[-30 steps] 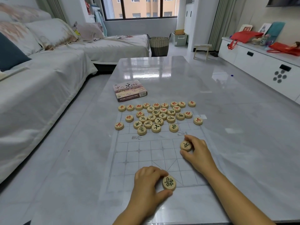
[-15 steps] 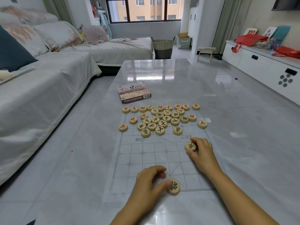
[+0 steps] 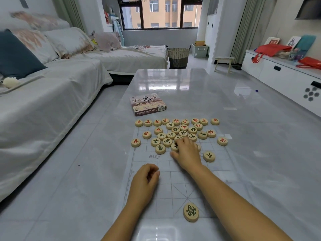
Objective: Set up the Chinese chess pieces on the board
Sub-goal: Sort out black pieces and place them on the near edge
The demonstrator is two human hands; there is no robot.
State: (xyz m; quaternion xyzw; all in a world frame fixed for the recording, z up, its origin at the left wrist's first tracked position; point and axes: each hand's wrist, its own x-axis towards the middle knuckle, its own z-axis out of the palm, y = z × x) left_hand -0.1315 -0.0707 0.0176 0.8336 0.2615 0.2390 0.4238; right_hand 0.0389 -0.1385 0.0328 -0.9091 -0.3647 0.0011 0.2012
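One grey tabletop point(image 3: 243, 136) carries a clear board point(image 3: 166, 186), a game box point(image 3: 147, 104) at its far edge, and a crowd of pieces point(image 3: 175, 131) on the far half. Right hand point(image 3: 188, 153) reaches into that cluster, fingers point(image 3: 180, 142) spread over a black piece; whether they grip it I cannot tell. Left hand point(image 3: 145, 179) rests loosely curled, holding nothing. Two black pieces lie apart: one point(image 3: 191, 212) at the near edge, one point(image 3: 209, 156) just right of the right hand.

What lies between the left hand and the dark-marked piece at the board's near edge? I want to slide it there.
In the head view, only bare board grid separates the left hand from that piece; no other piece intervenes.
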